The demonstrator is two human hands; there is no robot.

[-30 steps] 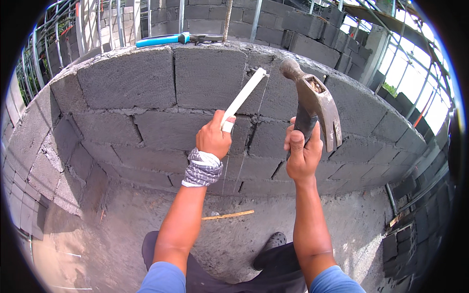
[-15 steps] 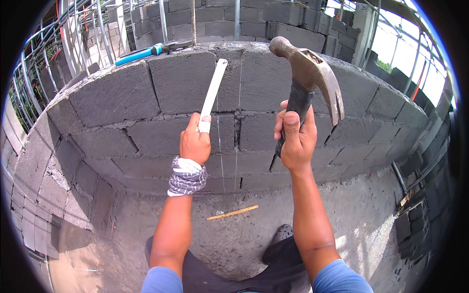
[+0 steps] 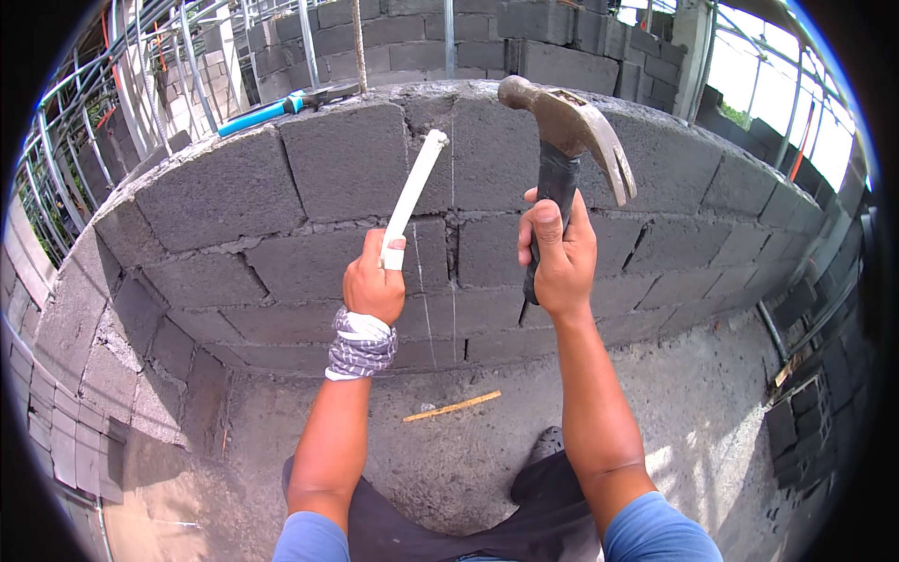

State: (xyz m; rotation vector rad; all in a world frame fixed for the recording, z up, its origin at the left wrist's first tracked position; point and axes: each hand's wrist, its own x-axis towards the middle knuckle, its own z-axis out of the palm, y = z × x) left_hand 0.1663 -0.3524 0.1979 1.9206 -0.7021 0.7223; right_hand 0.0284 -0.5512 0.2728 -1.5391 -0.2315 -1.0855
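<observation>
My left hand (image 3: 375, 281), with a patterned cloth round the wrist, is closed round the lower end of a slim white bar (image 3: 414, 197). The bar tilts up to the right, its rough tip in front of the block wall (image 3: 351, 159), near a chalk-like vertical line. Whether the tip touches the wall I cannot tell. In my right hand (image 3: 567, 258) is a claw hammer (image 3: 571, 126), gripped by its black-wrapped handle. Its worn metal head is raised, face to the left and claw to the right, apart from the bar.
Blue-handled pliers (image 3: 262, 112) lie on top of the wall at the left, near upright steel bars (image 3: 307, 42). A thin yellowish wooden strip (image 3: 452, 406) rests on the concrete floor (image 3: 412, 459). Stacked blocks (image 3: 807, 426) stand at the right edge.
The hammer has shifted slightly left with my right hand. The white bar's tip has moved a little right and down, so the bar leans more. Both hands keep their grip.
</observation>
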